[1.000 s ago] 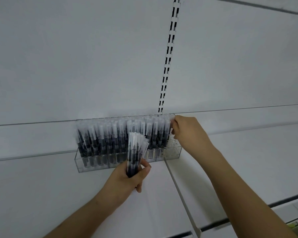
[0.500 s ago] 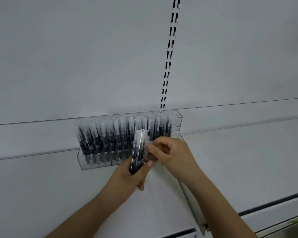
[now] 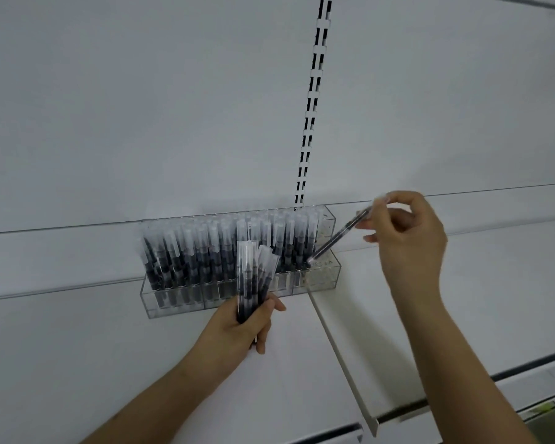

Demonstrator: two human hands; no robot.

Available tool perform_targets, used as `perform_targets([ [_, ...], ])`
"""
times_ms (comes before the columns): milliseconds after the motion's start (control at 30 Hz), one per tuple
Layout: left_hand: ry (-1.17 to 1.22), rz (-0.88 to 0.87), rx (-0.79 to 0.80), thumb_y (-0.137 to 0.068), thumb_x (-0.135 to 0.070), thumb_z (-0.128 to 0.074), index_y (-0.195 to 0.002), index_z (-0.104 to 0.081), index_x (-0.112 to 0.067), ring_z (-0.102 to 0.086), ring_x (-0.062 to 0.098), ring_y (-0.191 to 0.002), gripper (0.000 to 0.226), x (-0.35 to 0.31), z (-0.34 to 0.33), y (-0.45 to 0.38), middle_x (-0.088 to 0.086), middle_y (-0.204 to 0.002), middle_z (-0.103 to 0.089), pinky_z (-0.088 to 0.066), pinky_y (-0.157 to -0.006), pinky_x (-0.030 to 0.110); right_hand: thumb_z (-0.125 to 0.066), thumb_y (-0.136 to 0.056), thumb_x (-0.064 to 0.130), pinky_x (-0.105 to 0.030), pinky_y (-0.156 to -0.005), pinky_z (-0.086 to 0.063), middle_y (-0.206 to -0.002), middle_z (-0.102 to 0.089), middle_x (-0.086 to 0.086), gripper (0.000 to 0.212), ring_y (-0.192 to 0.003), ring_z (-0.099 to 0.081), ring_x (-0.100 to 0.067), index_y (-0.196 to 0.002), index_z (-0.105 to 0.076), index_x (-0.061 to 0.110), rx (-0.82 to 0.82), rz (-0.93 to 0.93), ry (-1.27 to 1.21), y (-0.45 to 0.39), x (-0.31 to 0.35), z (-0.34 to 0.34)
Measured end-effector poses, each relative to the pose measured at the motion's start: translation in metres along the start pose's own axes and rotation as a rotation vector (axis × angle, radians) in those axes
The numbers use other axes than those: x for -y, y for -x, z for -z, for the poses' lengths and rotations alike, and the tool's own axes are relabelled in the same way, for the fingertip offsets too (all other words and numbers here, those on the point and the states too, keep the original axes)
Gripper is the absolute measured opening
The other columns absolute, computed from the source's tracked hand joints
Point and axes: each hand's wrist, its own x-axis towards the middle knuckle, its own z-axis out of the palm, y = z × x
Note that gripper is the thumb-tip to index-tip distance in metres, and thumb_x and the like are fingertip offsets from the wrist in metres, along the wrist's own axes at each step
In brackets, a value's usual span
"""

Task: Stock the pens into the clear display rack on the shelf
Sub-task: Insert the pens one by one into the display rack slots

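At right of centre, the right hand (image 3: 407, 238) pinches one slim black pen with a clear cap (image 3: 337, 239), tilted, its lower tip at the right end of the clear plastic display rack (image 3: 321, 277). Lower centre, the left hand (image 3: 241, 328) grips a bundle of matching pens (image 3: 253, 277) upright. The rack, crowded with standing pens, sits on a white shelf (image 3: 462, 299) before a white back panel with a slotted vertical strip (image 3: 313, 100).

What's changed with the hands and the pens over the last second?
The right hand left the rack's right end, pinched a single pen from the bundle and now angles its lower tip down at the rack's empty right section. The left hand kept its grip on the bundle in front of the rack; the stocked pens look unchanged.
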Motion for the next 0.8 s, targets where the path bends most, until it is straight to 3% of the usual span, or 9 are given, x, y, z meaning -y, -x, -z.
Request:
perform_targets([
  [200,0.02,0.008,0.005,-0.1,-0.019,-0.045,-0.09,-0.066,-0.014,-0.048,0.016,-0.05,0.024,0.0,0.0,0.0,0.005,-0.057,-0.046,-0.039,-0.052,0.018,-0.06,-0.097,0.025,-0.039,-0.075,-0.06,-0.071,-0.072,0.005,0.008,-0.074,-0.072,-0.008,-0.095,-0.059,0.017,0.085,0.134,0.177,-0.011,-0.004,-0.004],
  [367,0.022,0.002,0.003,-0.1,-0.018,-0.046,-0.089,-0.067,-0.016,-0.048,0.015,-0.049,0.024,0.001,0.001,0.0,0.004,-0.056,-0.046,-0.039,-0.051,0.019,-0.057,-0.099,0.027,-0.044,-0.08,-0.057,-0.077,-0.073,0.008,0.004,-0.075,-0.071,-0.004,-0.097,-0.056,0.024,0.19,0.215,0.285,-0.014,-0.014,-0.011],
  [500,0.031,0.006,0.01,-0.1,-0.018,-0.046,-0.089,-0.067,-0.016,-0.048,0.016,-0.049,0.024,0.001,0.001,0.0,0.004,-0.056,-0.046,-0.039,-0.051,0.019,-0.055,-0.099,0.03,-0.039,-0.077,-0.054,-0.076,-0.072,0.009,0.006,-0.074,-0.07,-0.012,-0.096,-0.053,0.025,0.257,0.293,0.433,-0.019,-0.017,-0.012],
  [667,0.015,0.0,0.019,-0.1,-0.018,-0.045,-0.088,-0.067,-0.019,-0.048,0.015,-0.05,0.025,0.001,0.001,0.0,0.003,-0.055,-0.046,-0.039,-0.051,0.02,-0.053,-0.099,0.032,-0.037,-0.068,-0.055,-0.078,-0.071,0.005,0.01,-0.071,-0.069,-0.014,-0.091,-0.048,0.028,0.48,0.314,0.662,-0.015,-0.035,-0.021],
  [800,0.012,-0.005,0.019,-0.1,-0.019,-0.045,-0.087,-0.067,-0.023,-0.049,0.015,-0.05,0.026,0.001,0.001,0.0,0.002,-0.055,-0.046,-0.039,-0.051,0.024,-0.06,-0.096,0.031,-0.035,-0.067,-0.054,-0.073,-0.068,0.007,0.014,-0.069,-0.063,-0.011,-0.087,-0.056,0.021,0.444,0.297,0.705,-0.014,-0.035,-0.02],
])
